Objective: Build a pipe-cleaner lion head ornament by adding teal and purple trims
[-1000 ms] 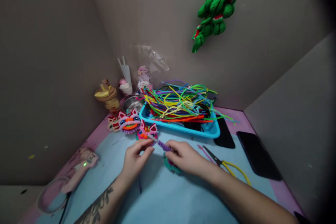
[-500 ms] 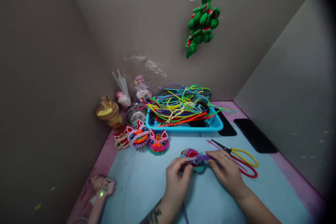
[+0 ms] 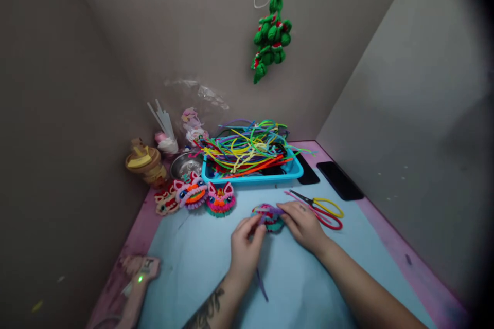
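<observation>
My left hand (image 3: 247, 243) pinches a purple pipe cleaner (image 3: 262, 286), whose tail hangs down below the fingers onto the blue mat. My right hand (image 3: 303, 223) has its fingers closed on the other part of the purple strip, at the upper right. Just behind the fingertips lies a round, many-coloured fuzzy piece (image 3: 274, 225) with red, pink and teal parts, partly covered by the hands. Whether the fingers also touch this piece is hard to tell. Scissors (image 3: 325, 214) with yellow and red handles lie right of my right hand, beside a pink strip.
A blue tray (image 3: 252, 180) heaped with pipe cleaners stands at the back. Three fuzzy animal heads (image 3: 221, 200) sit left of centre. A metal bowl (image 3: 187, 166), lidded cup (image 3: 148, 164), pink glue gun (image 3: 141, 288) and black phone (image 3: 339, 180) are around. Green ornaments (image 3: 272, 36) hang above.
The whole view has shifted, so things appear further left. My left hand has tilted the purple strip, and more of its hanging tail shows. Both hands keep their hold.
</observation>
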### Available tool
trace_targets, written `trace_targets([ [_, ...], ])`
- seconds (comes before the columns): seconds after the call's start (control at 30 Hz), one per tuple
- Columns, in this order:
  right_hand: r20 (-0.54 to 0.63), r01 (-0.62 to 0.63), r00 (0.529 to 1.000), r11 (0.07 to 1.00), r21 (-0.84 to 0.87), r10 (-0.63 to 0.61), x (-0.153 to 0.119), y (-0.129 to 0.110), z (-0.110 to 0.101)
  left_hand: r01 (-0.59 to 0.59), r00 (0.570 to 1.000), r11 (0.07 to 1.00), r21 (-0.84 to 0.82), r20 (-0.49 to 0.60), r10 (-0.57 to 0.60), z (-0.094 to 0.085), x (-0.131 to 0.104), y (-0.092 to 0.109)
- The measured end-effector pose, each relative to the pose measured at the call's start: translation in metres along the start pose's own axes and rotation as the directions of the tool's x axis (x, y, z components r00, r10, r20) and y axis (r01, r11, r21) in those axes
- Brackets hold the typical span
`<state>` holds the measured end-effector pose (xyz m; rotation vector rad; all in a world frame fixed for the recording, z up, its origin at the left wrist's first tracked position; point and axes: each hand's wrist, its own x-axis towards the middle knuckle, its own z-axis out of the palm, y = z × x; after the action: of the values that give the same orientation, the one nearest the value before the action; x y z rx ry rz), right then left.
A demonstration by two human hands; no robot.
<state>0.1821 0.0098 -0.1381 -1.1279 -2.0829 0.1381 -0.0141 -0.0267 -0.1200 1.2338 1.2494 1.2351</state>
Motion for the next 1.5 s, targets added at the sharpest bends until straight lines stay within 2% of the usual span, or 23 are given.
trace_targets([
  [0.13, -0.024, 0.005, 1.0, 0.999, -0.046, -0.006, 0.002, -0.002, -0.007, -0.084, 0.996, 0.996, -0.015, -0.034, 0.083, 0.003, 0.001, -0.003],
  [0.37, 0.029, -0.005, 1.0, 1.0, 0.013, 0.005, 0.001, -0.017, -0.019, -0.194, 0.981, 0.979, 0.062, 0.037, 0.192, 0.002, 0.006, 0.001],
  [0.43, 0.078, -0.012, 0.997, 0.999, 0.046, 0.009, 0.0, -0.02, -0.021, -0.174, 0.985, 0.983, 0.06, 0.022, 0.173, 0.001, 0.007, -0.001],
  [0.57, 0.166, -0.046, 0.986, 0.996, 0.073, 0.034, -0.002, -0.02, -0.021, -0.056, 0.998, 0.998, -0.011, -0.018, 0.055, 0.002, 0.01, -0.006],
  [0.77, 0.219, -0.098, 0.972, 0.993, 0.063, 0.082, -0.002, -0.017, -0.022, 0.024, 1.0, 0.999, -0.041, 0.011, -0.023, 0.007, 0.012, -0.011],
  [1.03, 0.246, -0.065, 0.968, 0.997, 0.04, 0.053, -0.003, -0.017, -0.019, -0.003, 1.0, 0.997, 0.075, 0.008, 0.003, 0.006, 0.01, -0.014],
  [1.27, 0.283, -0.057, 0.958, 0.997, 0.059, 0.038, -0.003, -0.017, -0.015, 0.001, 1.0, 0.998, 0.064, -0.004, -0.001, 0.007, 0.007, -0.015],
  [1.4, 0.296, -0.067, 0.955, 0.991, 0.114, 0.03, -0.004, -0.009, -0.018, 0.078, 0.993, 0.997, 0.008, -0.087, -0.077, 0.005, 0.003, -0.016],
  [1.5, 0.23, -0.085, 0.972, 0.978, 0.188, 0.04, -0.008, 0.007, -0.023, 0.114, 0.98, 0.993, -0.015, -0.165, -0.115, 0.006, -0.002, -0.015],
])
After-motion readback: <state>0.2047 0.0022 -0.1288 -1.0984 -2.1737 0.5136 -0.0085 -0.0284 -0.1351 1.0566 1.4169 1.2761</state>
